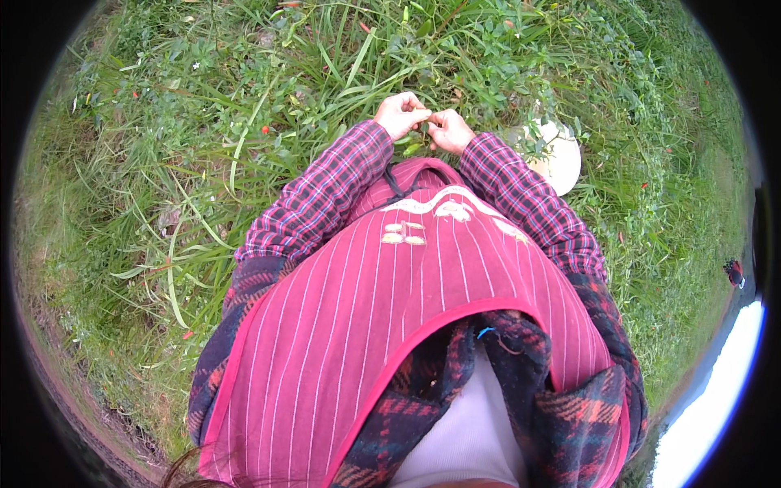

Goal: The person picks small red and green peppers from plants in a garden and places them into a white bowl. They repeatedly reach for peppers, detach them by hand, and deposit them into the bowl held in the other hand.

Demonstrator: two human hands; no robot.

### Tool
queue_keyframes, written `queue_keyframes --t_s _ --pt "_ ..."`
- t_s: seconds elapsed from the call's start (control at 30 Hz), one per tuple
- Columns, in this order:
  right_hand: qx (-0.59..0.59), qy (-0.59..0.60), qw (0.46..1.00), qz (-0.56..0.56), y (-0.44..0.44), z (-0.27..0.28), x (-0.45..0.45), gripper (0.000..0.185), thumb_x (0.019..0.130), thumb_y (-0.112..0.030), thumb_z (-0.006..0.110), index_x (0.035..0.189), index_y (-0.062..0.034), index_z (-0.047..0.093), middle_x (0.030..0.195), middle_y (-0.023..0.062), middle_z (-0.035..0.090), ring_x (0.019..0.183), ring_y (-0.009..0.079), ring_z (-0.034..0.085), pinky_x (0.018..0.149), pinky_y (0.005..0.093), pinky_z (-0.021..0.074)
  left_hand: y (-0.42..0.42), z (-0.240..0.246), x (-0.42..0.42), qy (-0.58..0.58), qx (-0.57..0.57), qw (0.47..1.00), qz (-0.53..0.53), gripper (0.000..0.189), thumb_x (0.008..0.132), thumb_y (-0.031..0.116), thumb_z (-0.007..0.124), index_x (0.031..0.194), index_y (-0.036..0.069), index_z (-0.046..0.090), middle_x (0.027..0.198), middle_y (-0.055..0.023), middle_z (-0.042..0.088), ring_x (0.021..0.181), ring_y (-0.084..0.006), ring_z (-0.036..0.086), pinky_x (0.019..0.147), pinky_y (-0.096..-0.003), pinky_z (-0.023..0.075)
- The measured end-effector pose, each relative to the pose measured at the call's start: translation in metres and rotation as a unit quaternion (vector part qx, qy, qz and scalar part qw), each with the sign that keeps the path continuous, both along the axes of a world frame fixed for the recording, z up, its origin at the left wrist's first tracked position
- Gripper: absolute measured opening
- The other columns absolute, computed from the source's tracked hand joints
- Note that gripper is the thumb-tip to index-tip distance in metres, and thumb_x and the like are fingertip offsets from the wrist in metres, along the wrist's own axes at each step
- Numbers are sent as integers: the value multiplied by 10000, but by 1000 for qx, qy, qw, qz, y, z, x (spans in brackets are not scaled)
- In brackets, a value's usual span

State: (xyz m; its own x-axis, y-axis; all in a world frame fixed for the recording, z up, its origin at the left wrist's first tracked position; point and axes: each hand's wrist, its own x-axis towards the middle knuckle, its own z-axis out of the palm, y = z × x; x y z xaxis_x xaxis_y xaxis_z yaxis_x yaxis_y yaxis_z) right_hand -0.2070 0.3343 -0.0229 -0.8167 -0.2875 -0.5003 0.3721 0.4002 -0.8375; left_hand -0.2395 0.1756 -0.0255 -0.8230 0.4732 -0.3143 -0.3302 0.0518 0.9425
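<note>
My left hand (pixel 400 115) and my right hand (pixel 450 131) meet in front of the apron, fingertips pinched together. Between them is a small sprig of a chili pepper plant (pixel 425 127), partly covered by my fingers; its exact part is too small to tell. Just below hangs a green chili pepper (pixel 412 148), close to the apron's edge. Beyond my right wrist, a pale round container (pixel 562 160) rests among the plants, with leaves crossing over it.
Chili plants mixed with long grass (pixel 341 73) surround me. Red chilies (pixel 265 130) show here and there, and green ones (pixel 406 13) grow ahead. My striped red apron (pixel 390 287) spreads below my hands. A distant person (pixel 734 272) is at the far right edge.
</note>
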Motion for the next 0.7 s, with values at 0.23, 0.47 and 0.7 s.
queue_keyframes --t_s 0.23,0.47,0.7 --pt "-106 -183 967 -139 0 -2 -4 161 886 -130 454 911 -19 568 721 46 596 518 84 548 384 195 370 8 -8 4 -26 -13 998 50 118 777 122 662 804 77 556 674 25 538 584 -53 482 525 -203 393" --pt "-130 -199 961 -139 17 -3 -6 243 901 -166 461 1031 13 562 859 51 607 572 97 582 397 184 375 11 -17 1 -148 78 979 120 138 812 169 622 825 93 508 705 -10 541 620 -79 516 452 -200 369" --pt "-56 -46 992 100 17 14 -14 395 845 -195 558 1179 1 481 995 80 583 856 174 551 729 291 467 -45 2 -14 -268 314 899 144 98 841 168 528 887 91 490 850 -77 512 654 -145 464 403 -189 307"
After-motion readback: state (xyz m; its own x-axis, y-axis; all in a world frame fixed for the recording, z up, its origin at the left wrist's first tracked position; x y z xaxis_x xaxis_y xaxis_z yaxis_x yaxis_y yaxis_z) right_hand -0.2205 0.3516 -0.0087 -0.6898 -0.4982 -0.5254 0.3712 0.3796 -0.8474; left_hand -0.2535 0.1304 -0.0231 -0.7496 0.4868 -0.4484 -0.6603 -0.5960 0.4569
